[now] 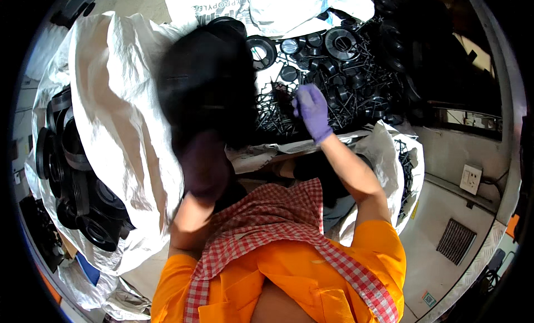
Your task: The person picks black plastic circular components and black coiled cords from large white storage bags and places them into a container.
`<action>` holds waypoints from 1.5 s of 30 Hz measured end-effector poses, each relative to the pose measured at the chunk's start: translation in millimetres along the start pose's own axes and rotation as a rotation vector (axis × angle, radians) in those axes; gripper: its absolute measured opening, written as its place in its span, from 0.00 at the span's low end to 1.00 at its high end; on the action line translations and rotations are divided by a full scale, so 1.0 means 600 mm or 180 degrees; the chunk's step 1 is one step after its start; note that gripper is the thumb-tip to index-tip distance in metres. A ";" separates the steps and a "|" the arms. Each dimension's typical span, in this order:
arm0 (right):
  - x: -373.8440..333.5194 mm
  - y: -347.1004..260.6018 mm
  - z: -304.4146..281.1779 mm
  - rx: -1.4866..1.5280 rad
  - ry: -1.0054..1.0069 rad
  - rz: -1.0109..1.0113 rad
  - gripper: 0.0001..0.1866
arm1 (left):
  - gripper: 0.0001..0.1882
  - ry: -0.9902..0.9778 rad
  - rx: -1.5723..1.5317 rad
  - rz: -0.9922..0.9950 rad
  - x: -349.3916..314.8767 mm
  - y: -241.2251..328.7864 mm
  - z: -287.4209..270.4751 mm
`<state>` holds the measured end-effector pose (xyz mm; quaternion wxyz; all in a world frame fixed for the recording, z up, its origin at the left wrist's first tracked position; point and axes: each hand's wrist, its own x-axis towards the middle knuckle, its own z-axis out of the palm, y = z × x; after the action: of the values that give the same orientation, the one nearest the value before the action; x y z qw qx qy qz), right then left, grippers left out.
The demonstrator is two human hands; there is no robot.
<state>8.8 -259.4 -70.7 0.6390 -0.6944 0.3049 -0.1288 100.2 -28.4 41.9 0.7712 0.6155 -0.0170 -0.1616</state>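
Note:
My left hand (206,164), gloved and in deep shade, is at the near end of a large black object (206,84). The object is raised close and smeared by motion, so its kind is unclear; my left fingers are hard to make out against it. My right hand (312,112), in a purple glove, is closed with its fingers curled, over a heap of thin black plastic sticks (272,109). Whatever lies inside those fingers is hidden. Black round caps (288,73) and a black flanged ring (341,43) are strewn beyond it.
On the left stands a white woven sack (125,111) beside black plastic rings (83,173). White sacking (289,11) lies at the far side. Another sack (384,156) holds black sticks by my right elbow. A socket (471,178) sits on the right panel.

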 end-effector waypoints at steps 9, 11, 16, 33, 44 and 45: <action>0.266 0.183 0.259 -0.3162 -0.1010 -0.2308 0.27 | 0.27 -0.0208 -0.0817 0.0547 0.077 -0.005 0.051; 0.314 0.239 0.275 -0.3446 -0.0996 -0.1478 0.30 | 0.25 -0.0404 -0.0810 -0.0198 0.092 -0.054 0.065; 0.259 0.208 0.210 -0.2892 -0.1316 -0.1026 0.32 | 0.19 -0.0714 0.0819 -0.0363 0.118 -0.202 0.015; 0.139 0.282 -0.258 -0.4553 0.0897 0.1654 0.25 | 0.17 -0.1304 -0.0940 -0.1779 0.078 -0.238 0.031; -0.048 -0.037 -0.005 -0.1929 0.0290 -0.2038 0.15 | 0.24 -0.1343 -0.1402 -0.1947 -0.025 -0.127 0.091; -0.062 -0.041 0.009 -0.1894 0.0208 -0.1803 0.16 | 0.25 -0.1311 -0.1469 -0.2089 -0.036 -0.121 0.096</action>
<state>-10.8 -233.5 -40.2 0.3396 -0.9008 0.1458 -0.2278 50.3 -90.6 -9.9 0.7767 0.3552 0.0625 -0.5163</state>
